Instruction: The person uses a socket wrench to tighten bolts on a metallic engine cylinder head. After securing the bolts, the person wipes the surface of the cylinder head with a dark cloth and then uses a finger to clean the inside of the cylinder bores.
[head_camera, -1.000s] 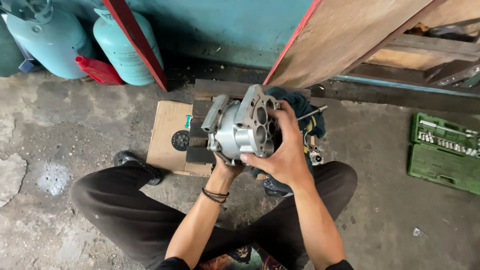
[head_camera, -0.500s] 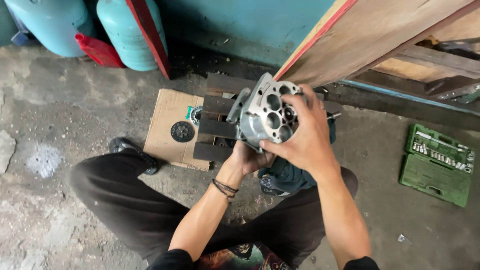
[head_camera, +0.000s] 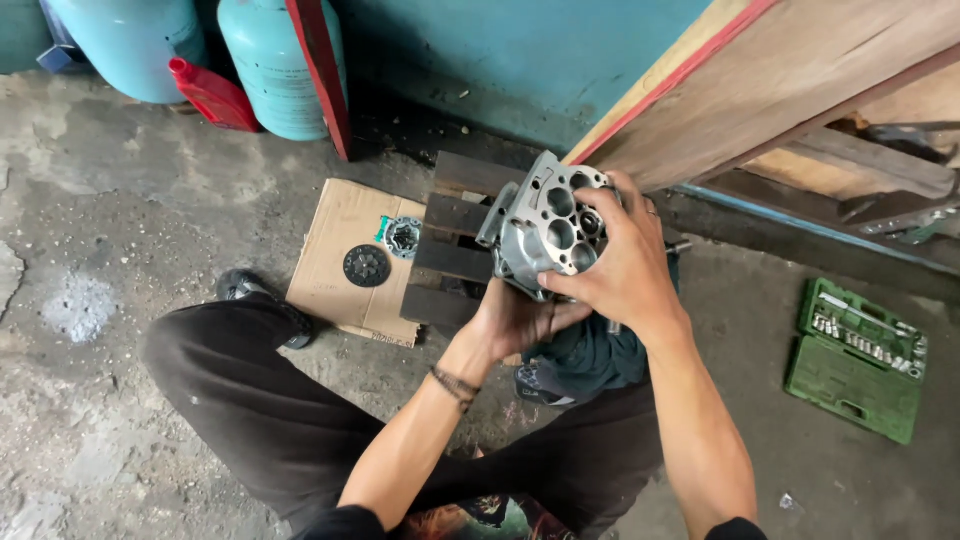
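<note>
From my head camera, my left hand (head_camera: 515, 318) cups the metal housing (head_camera: 545, 232) from below, my right hand (head_camera: 625, 262) closed over its end. I've tilted its holed face further up, above the cardboard (head_camera: 345, 225).

Soft, even daylight fills the scene, bright enough to read all colours. Shadows are faint and diffuse, darkest along the foot of the teal wall (head_camera: 520, 60) and beneath the slanted wooden board (head_camera: 800, 80). The metal engine casting (head_camera: 545, 225) shows mild sheen without harsh glare. Focus is sharp throughout; the wide lens bends the picture's edges slightly.
</note>
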